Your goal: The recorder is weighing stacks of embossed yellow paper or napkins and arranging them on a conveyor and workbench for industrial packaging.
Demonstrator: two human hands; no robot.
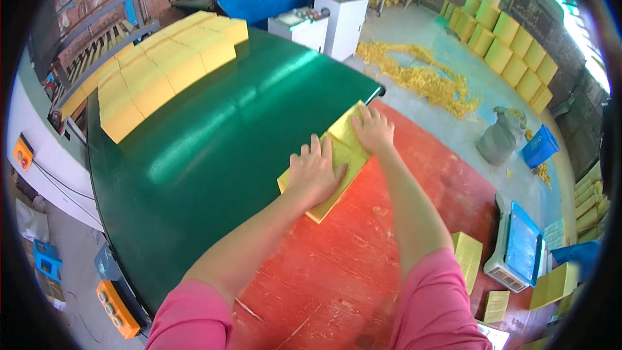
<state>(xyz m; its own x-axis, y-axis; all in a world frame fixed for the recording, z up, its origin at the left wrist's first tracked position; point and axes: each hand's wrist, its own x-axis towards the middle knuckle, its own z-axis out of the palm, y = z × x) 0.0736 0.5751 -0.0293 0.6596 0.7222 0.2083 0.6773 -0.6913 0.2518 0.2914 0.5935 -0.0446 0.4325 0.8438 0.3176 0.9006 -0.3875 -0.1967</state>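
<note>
Two flat stacks of yellow paper lie end to end where a green conveyor belt (214, 123) meets a red tabletop (350, 246). My left hand (314, 172) rests on the nearer paper stack (353, 163), palm down with fingers spread. On the farther paper stack (342, 128), close to its right edge, lies my right hand (374, 131), its fingers stretched out and slightly apart. Neither hand is wrapped round anything. The hands cover parts of both stacks.
Yellow paper blocks (162, 68) stand in rows on the belt's far left. Right of my right arm are another yellow block (466, 259) and a scale (518, 246). An orange button box (116, 309) hangs at the belt's near left. Yellow scraps (421, 74) litter the floor.
</note>
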